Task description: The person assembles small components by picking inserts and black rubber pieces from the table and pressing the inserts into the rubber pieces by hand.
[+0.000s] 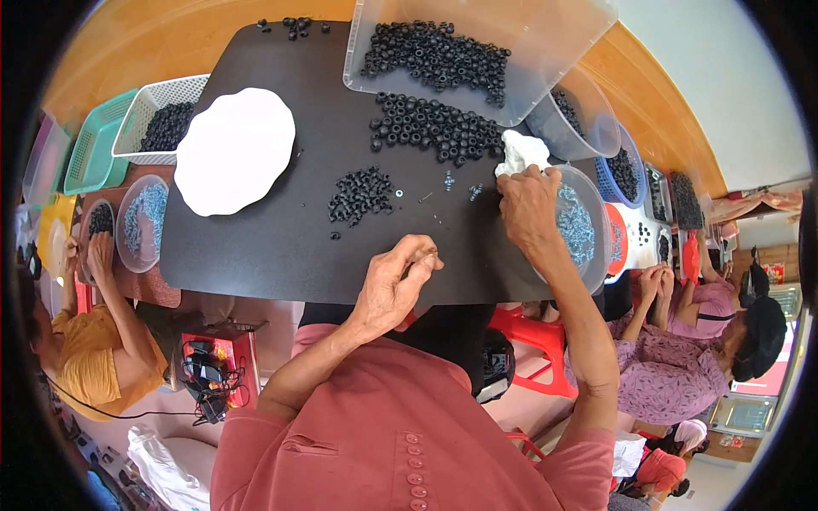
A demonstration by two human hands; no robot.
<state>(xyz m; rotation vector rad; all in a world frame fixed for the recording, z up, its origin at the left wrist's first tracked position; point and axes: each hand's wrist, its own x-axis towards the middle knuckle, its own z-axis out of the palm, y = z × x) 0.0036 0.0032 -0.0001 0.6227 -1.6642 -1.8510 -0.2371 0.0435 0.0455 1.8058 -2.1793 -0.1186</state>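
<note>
At the table's near edge, my left hand (396, 283) is closed, thumb and fingers drawn together; anything between the fingertips is too small to make out. Farther right, my right hand (532, 209) has its fingertips closed on a crumpled white cloth (521, 150). A round tub of small light-blue parts (576, 228) stands beside that wrist. Ahead of my left hand lies a heap of small black pieces (361, 196). Black ring-shaped parts (436, 129) spread out behind it, below a tilted clear bin (554, 43). A few tiny bluish parts (449, 180) lie between heap and cloth.
A white scalloped plate (234, 152) lies on the dark table (256, 264) at left. Baskets (158, 128) and a tub of blue parts (143, 223) stand beyond it. More containers (626, 175) line the right. Co-workers sit on both sides; a red stool (538, 349) is below.
</note>
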